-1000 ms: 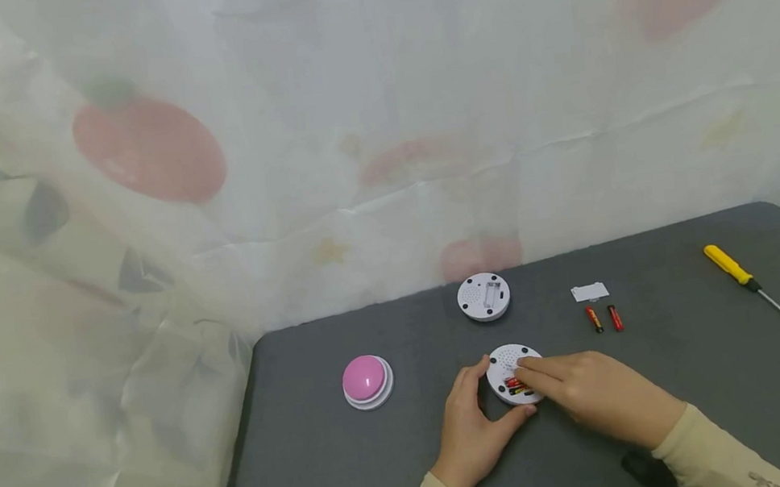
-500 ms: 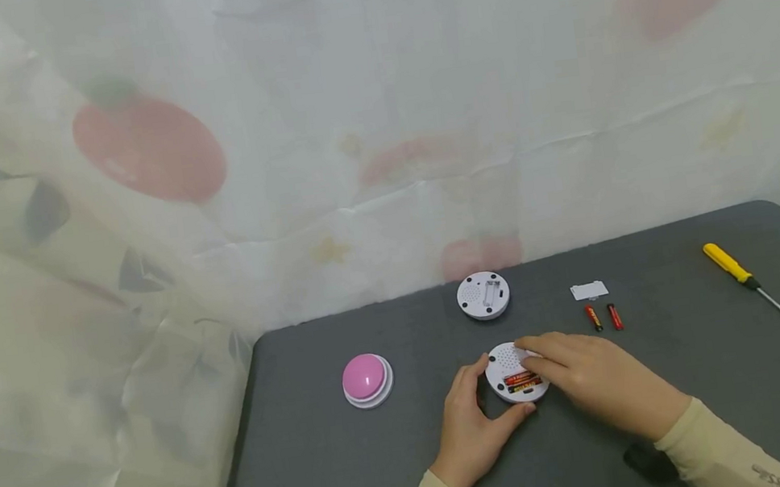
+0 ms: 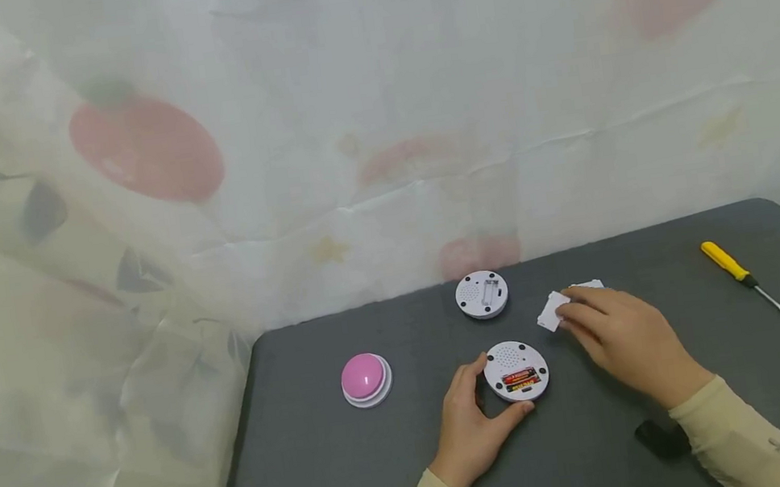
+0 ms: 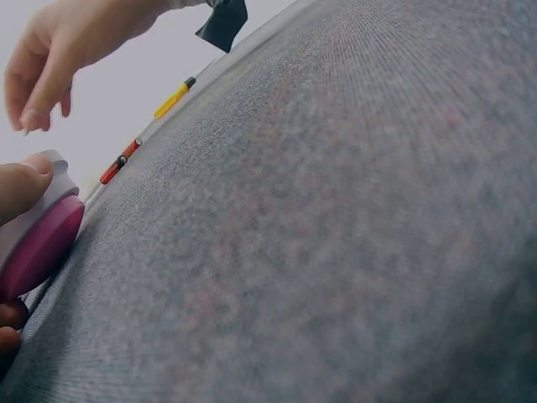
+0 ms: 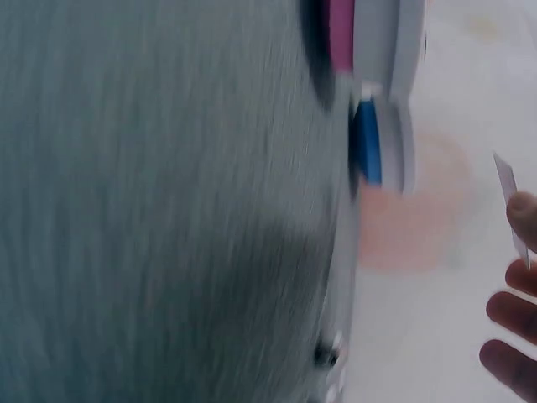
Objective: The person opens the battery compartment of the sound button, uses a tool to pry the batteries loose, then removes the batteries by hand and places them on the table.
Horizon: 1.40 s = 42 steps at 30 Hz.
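Observation:
My left hand [image 3: 470, 429] holds an upturned round push-button [image 3: 503, 364] by its rim, thumb at the near edge and fingers at the far left. Two red-and-black batteries [image 3: 521, 379] lie side by side in its uncovered compartment; its pink cap [image 4: 46, 243] faces down in the left wrist view. My right hand [image 3: 624, 340] is off to the right, pinching a small white battery cover [image 3: 553, 311] between thumb and fingers. That cover [image 5: 508, 189] appears edge-on in the right wrist view. A second white cover [image 3: 594, 283] shows partly behind the right hand.
Behind stands another upturned push-button [image 3: 481, 295] with bare battery compartment and blue cap [image 5: 367, 143]. An upright pink push-button [image 3: 362, 377] sits left. Loose red batteries [image 4: 122, 161] are hidden behind my right hand in the head view. A yellow screwdriver [image 3: 724, 261] lies far right.
My right hand has left the batteries in the push-button and moved right and away; it now pinches a white cover. The left hand keeps its hold in place.

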{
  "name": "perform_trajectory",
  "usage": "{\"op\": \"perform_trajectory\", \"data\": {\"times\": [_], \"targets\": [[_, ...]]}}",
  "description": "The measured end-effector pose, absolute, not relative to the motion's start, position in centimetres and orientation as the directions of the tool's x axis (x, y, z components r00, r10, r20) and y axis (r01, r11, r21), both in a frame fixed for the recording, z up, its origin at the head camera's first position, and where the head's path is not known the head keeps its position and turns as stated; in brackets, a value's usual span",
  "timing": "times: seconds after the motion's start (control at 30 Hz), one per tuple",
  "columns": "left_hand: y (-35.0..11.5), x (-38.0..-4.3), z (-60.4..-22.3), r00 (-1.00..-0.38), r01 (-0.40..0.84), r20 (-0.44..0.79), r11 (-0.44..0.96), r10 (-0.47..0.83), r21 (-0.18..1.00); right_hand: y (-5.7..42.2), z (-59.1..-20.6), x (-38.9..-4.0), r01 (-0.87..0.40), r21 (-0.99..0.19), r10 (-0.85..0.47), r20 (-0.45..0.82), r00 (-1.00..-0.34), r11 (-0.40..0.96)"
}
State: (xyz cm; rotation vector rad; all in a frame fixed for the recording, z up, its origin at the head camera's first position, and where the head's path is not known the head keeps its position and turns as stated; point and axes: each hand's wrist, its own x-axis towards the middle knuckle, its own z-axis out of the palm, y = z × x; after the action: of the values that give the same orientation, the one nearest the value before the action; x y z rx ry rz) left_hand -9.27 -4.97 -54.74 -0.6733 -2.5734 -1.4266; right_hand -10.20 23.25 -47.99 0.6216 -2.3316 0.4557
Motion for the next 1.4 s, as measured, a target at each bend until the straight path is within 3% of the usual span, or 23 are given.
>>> {"op": "perform_trajectory", "data": {"times": [0.23, 0.4, 0.6, 0.73, 1.2, 1.4], "targets": [[-4.9, -9.1, -54.7, -0.895, 0.433, 0.311, 0.450, 0.320, 0.781, 27.6, -48.7, -10.5, -0.345, -0.265, -0.107, 0.633, -0.767, 0.901], [-5.0, -9.1, -54.6, -0.896, 0.429, 0.307, 0.445, 0.322, 0.786, 30.4, -49.5, -10.5, -0.119, -0.423, 0.092, 0.446, -0.890, 0.898], [-5.3, -9.0, -54.6, -0.899, 0.425, 0.308, 0.442, 0.313, 0.790, 32.2, -50.5, -10.8, 0.031, -0.527, 0.183, 0.239, -0.954, 0.849], [-5.7, -8.7, -54.6, -0.902, 0.417, 0.299, 0.445, 0.312, 0.793, 32.4, -51.4, -10.8, 0.052, -0.540, 0.187, 0.197, -0.962, 0.840], [-5.2, -8.9, -53.5, -0.905, 0.413, 0.296, 0.469, 0.305, 0.780, 33.2, -52.0, -12.4, -0.029, -0.541, 0.137, 0.265, -0.955, 0.840], [-4.7, -8.7, -53.3, -0.906, 0.411, 0.294, 0.474, 0.303, 0.779, 33.9, -51.1, -12.1, -0.004, -0.532, 0.126, 0.207, -0.970, 0.847]]}}
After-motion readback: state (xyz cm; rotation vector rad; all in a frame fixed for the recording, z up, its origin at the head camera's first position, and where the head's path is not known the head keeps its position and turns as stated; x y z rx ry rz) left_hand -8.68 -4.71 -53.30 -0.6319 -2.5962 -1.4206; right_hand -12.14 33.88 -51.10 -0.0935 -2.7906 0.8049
